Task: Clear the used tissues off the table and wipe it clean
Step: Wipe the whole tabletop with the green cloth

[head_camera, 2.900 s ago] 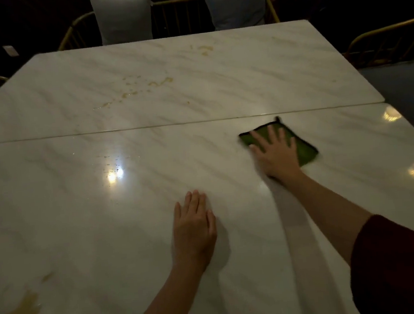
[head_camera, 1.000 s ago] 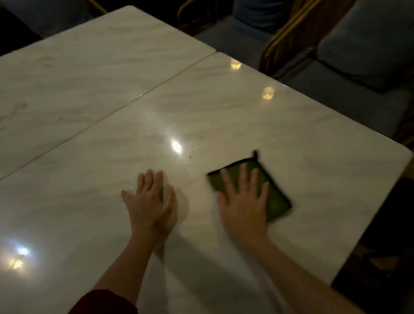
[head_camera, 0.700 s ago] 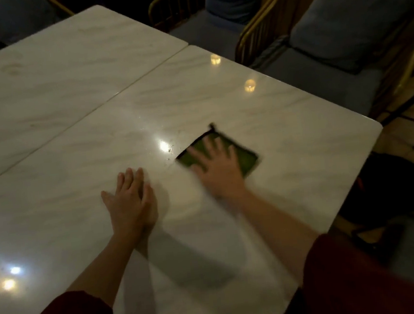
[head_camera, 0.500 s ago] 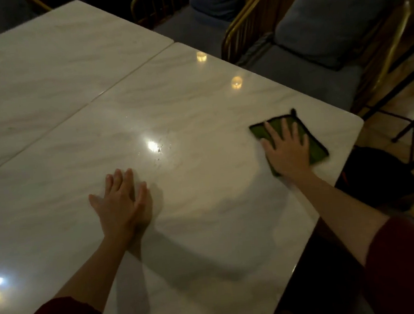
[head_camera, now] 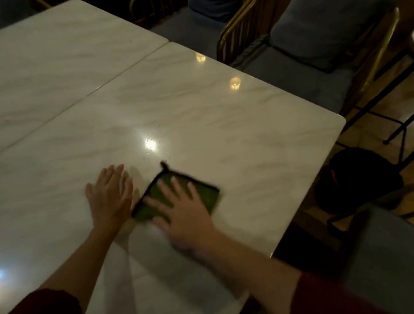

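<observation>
**Flat-palm press on cloth, wipe pass under way**

Right hand (head_camera: 183, 212) is released: fingers straight and spread, pressing the green cloth (head_camera: 205, 195) onto the table (head_camera: 221, 110), nothing clasped. It's motion-blurred. Left hand (head_camera: 108, 196) is also flat and unclenched, palm on bare marble just beside the cloth's left corner, looks like bracing. Cloth sits about mid-table, nearer the near edge than the far one and well in from the right edge. No tissues on the surface that shows, so I read this as the wiping step

Doing it well:
- even palm load, cloth fully flat, no corner folding under
- overlapping strokes; specks (head_camera: 154, 150) by the glare just beyond the cloth's far corner look like the next patch
- lift the left hand out of the lane or the cloth runs into it

Room:
- open marble out to the right edge and far-right corner
- stop strokes short of the edges: chair (head_camera: 294, 72) with grey cushion (head_camera: 329, 16) sits past the far edge, dark bag (head_camera: 359, 177) on the floor off the right edge
- seam (head_camera: 69, 106) to the second table (head_camera: 39, 54) may trap wet; wipe along it
</observation>
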